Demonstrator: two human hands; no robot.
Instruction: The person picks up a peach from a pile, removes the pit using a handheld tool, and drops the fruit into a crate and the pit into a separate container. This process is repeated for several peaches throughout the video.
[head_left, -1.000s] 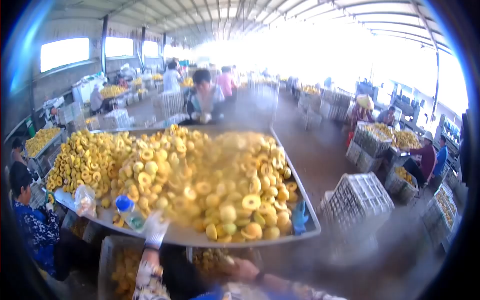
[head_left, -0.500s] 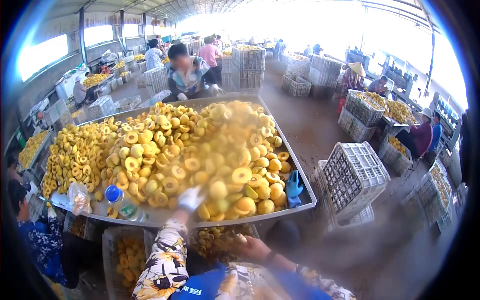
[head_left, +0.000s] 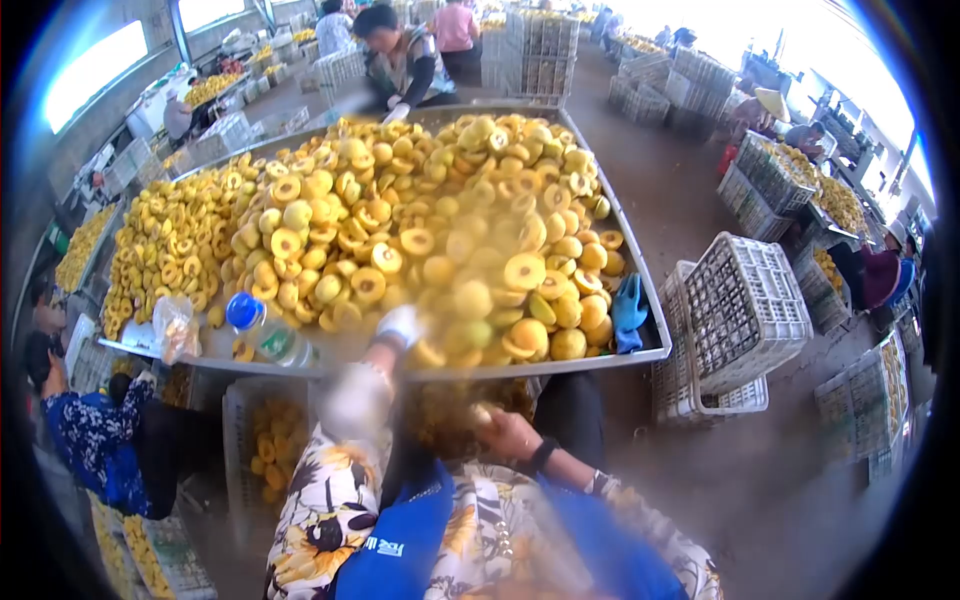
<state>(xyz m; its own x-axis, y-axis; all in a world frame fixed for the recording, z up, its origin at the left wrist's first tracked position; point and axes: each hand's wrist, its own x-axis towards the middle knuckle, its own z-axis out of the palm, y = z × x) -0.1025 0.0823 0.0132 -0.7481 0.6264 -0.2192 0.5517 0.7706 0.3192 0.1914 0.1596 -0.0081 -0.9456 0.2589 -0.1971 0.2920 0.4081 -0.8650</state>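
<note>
My left hand [head_left: 402,325], in a white glove, is over the near edge of a metal tray [head_left: 600,362], next to the heaped halved yellow fruit [head_left: 385,258], which look like peaches or apricots. Blur hides its fingers. My right hand [head_left: 508,437] is bare and low in front of my lap. Its fingers are closed round something small and pale that I cannot make out. Below it, partly hidden, is a container of dark yellowish pieces [head_left: 440,408]. A blue-capped plastic bottle [head_left: 268,330] lies tilted on the tray, left of my left hand.
A blue glove [head_left: 629,312] hangs at the tray's right corner, and a clear bag [head_left: 175,328] sits at its left front. Stacked crates [head_left: 745,315] stand to the right. A crate of fruit [head_left: 270,440] is below left. Co-workers sit across [head_left: 405,60] and at left [head_left: 100,440].
The view has tipped downward, so the tray sits higher in the picture. The co-worker across leans further over the tray. My hands keep nearly the same places relative to its edge.
</note>
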